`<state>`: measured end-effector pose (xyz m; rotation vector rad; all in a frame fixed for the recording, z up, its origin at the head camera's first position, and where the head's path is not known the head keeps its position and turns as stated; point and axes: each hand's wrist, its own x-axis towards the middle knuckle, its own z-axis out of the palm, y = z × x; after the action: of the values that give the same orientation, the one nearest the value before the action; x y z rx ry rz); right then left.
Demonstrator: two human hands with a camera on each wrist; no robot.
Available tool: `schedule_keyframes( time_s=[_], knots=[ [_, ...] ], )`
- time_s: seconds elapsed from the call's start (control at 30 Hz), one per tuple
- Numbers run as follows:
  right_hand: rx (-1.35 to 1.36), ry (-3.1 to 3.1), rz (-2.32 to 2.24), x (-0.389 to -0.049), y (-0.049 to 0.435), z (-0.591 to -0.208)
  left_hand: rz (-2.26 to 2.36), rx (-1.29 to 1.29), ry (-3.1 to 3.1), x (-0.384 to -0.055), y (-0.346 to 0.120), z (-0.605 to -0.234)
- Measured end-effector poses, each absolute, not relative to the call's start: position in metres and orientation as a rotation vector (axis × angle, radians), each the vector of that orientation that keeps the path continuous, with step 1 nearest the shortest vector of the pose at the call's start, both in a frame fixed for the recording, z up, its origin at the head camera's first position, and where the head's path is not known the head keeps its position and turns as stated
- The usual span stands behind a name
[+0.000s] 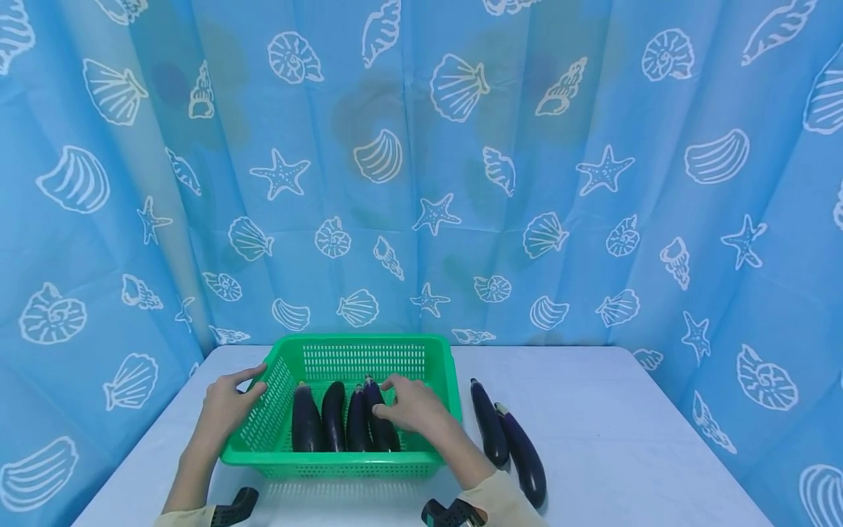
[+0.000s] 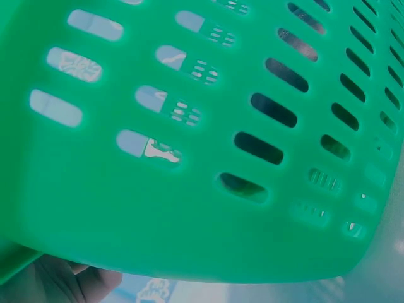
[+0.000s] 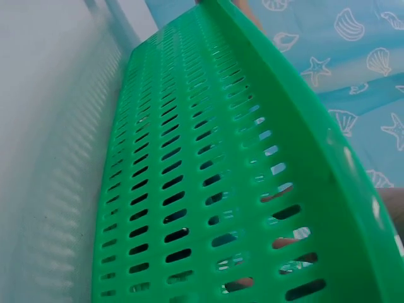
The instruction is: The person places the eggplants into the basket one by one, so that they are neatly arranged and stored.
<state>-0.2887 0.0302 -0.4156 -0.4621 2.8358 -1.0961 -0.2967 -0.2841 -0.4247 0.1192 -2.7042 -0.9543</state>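
Several dark purple eggplants lie side by side in a green plastic basket (image 1: 342,458), stems toward the far side. My left hand (image 1: 224,408) holds the basket's left rim; in the left wrist view its fingers (image 2: 66,281) show below the rim. My right hand (image 1: 416,407) reaches in over the right side and holds the rightmost eggplant (image 1: 380,417) near its stem end, thumb across it. Left of that one lie an eggplant (image 1: 358,421), another eggplant (image 1: 334,417) and a thicker eggplant (image 1: 306,421). The basket wall (image 3: 189,170) hides most of the right hand in the right wrist view.
Two more eggplants, one nearer the basket (image 1: 489,423) and one farther right (image 1: 523,457), lie on the white table (image 1: 612,439) right of the basket, beside my right forearm. A blue shell-print curtain (image 1: 421,183) hangs behind and along both sides.
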Motion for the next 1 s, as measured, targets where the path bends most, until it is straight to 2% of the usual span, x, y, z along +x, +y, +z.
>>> schedule_keyframes(
  time_s=[1.0],
  knots=[
    [-0.606,2.866,-1.123,-0.272,0.062,-0.39,-0.971,0.102,-2.703,-0.296,-0.285,-0.423]
  ],
)
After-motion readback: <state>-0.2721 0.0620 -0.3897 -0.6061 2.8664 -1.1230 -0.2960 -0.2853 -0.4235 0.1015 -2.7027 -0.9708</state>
